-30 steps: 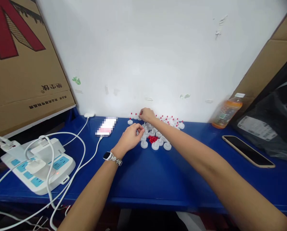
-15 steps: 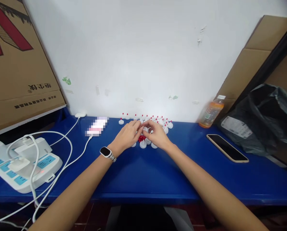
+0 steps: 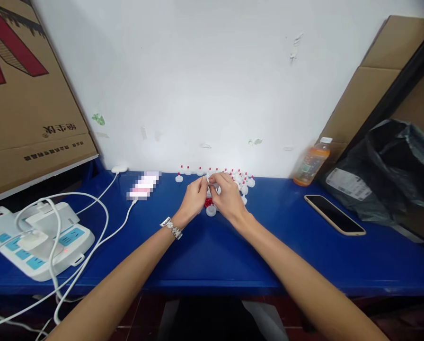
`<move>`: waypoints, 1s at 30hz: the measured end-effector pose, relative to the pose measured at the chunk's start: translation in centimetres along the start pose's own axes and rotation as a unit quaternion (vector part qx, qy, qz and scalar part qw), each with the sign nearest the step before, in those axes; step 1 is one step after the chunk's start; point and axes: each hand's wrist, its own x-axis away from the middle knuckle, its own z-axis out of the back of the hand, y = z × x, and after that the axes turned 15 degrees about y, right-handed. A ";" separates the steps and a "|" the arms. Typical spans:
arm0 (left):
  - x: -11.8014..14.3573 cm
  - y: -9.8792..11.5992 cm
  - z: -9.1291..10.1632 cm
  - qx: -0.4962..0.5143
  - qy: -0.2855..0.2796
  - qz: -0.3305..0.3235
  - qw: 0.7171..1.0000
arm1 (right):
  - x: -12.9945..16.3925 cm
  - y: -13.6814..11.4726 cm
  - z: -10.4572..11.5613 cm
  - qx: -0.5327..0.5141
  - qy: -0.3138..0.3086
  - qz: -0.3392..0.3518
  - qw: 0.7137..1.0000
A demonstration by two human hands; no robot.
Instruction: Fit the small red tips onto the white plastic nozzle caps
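My left hand (image 3: 193,196), with a banded watch at the wrist, is closed, its thumb and fingertips pinched around what looks like a white nozzle cap, mostly hidden by the fingers. Its fingertips meet those of my right hand (image 3: 229,195), also closed in a pinch over the same spot; whatever lies in the right fingers is too small to make out. Below the hands is a small pile of red tips (image 3: 208,202), partly covered. A white nozzle cap (image 3: 211,210) rests just in front of it. Behind and to the right stand several white caps with red tips (image 3: 251,181).
The blue table (image 3: 219,255) meets a white wall. At left are a power strip (image 3: 38,255) with looping white cables and a blurred-out phone (image 3: 144,184). To the right are an orange drink bottle (image 3: 312,162), a phone (image 3: 334,215) and a dark plastic bag (image 3: 378,166).
My left hand has turned, so the watch face points away and the thumb is uppermost. Both hands stay fingertip to fingertip over the caps. The view has shifted slightly.
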 end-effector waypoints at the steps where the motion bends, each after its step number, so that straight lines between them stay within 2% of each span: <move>1: 0.0 0.1 0.3 -0.003 -0.007 0.002 1.000 | 0.0 0.0 -0.1 -0.006 0.003 -0.006 1.000; 3: 0.0 0.3 1.2 -0.044 -0.024 -0.030 0.998 | 0.1 0.0 -0.2 -0.019 -0.001 -0.031 0.999; 6: -0.2 0.6 2.7 -0.142 -0.049 -0.145 0.978 | 0.2 -0.1 -0.3 -0.055 -0.024 -0.095 0.994; 8: -0.4 0.8 3.1 -0.168 -0.065 -0.207 0.962 | 0.2 -0.3 -0.3 -0.086 -0.039 -0.121 0.988; 9: -0.5 0.8 3.2 -0.164 -0.072 -0.217 0.960 | 0.1 -0.4 -0.2 -0.094 -0.043 -0.122 0.987; 11: -0.7 0.8 3.1 -0.131 -0.061 -0.185 0.972 | 0.0 -0.3 0.0 -0.081 -0.045 -0.103 0.990; 13: -1.0 0.7 3.2 -0.084 0.005 -0.094 0.992 | -0.3 0.1 0.6 -0.037 -0.029 -0.084 0.995; 15: -1.4 0.3 3.5 -0.046 0.094 0.002 0.995 | -0.5 1.0 1.4 0.010 -0.003 -0.096 0.995; 16: -1.6 0.0 3.8 -0.033 0.096 0.008 0.995 | -0.6 1.4 1.8 0.025 0.010 -0.112 0.993; 17: -1.8 -0.3 4.0 -0.037 0.082 -0.008 0.996 | -0.7 1.8 2.1 0.030 0.019 -0.130 0.991; 19: -2.0 -1.1 4.1 -0.086 -0.005 -0.075 0.993 | -0.9 2.1 2.4 0.016 0.026 -0.157 0.987; 22: -1.8 -1.8 3.7 -0.157 -0.107 -0.140 0.972 | -0.9 1.7 2.1 -0.008 0.032 -0.155 0.987; 25: -1.5 -1.9 3.8 -0.199 -0.124 -0.138 0.962 | -0.5 0.9 2.0 0.003 0.025 -0.144 0.989; 27: -1.5 -1.8 4.5 -0.196 -0.111 -0.126 0.966 | -0.1 0.3 2.3 -0.026 -0.025 -0.151 0.988; 30: -1.6 -1.7 6.0 -0.160 -0.128 -0.092 0.974 | 0.6 -0.5 2.6 -0.084 -0.160 -0.130 0.975</move>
